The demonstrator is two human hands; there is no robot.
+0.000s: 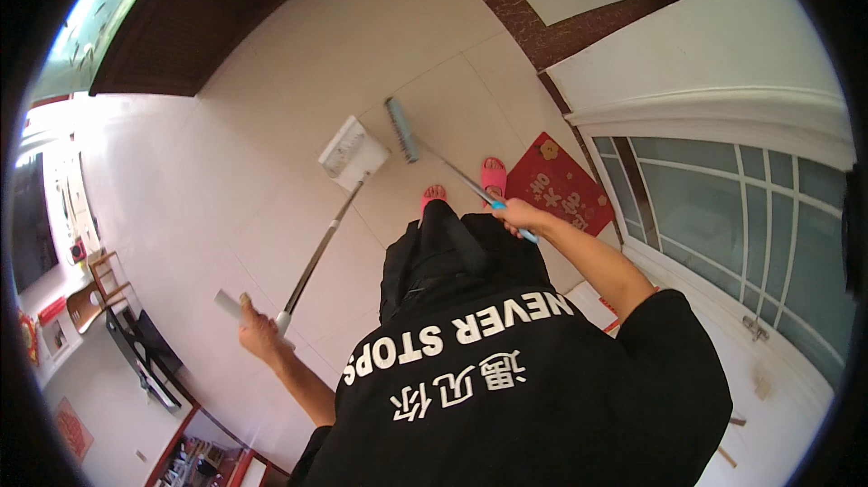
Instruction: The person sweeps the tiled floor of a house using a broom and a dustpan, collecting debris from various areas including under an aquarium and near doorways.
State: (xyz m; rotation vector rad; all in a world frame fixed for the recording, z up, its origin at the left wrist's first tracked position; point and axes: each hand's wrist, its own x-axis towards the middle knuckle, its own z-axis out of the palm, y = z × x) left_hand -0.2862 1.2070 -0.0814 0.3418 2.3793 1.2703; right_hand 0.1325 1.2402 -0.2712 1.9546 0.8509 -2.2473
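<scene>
My left hand [261, 334] grips the white T-shaped handle of a long-handled dustpan. The dustpan's white pan [354, 153] is down at the tiled floor, with some greyish debris or marks along its far side. In my right hand [521, 214] is the blue grip of a broom, whose metal pole [461, 177] slants away to the far left. A light blue broom head with dark bristles [401, 129] is just right of the pan, apart from it, its bristles facing the pan.
Both my feet wear pink slippers [494, 176]. A red doormat [559, 183] bearing writing lies beside a white door with frosted panes [719, 182]. Dark wooden furniture [224, 5] under a fish tank [102, 19] stands far left. A wooden chair [108, 277] is at the left.
</scene>
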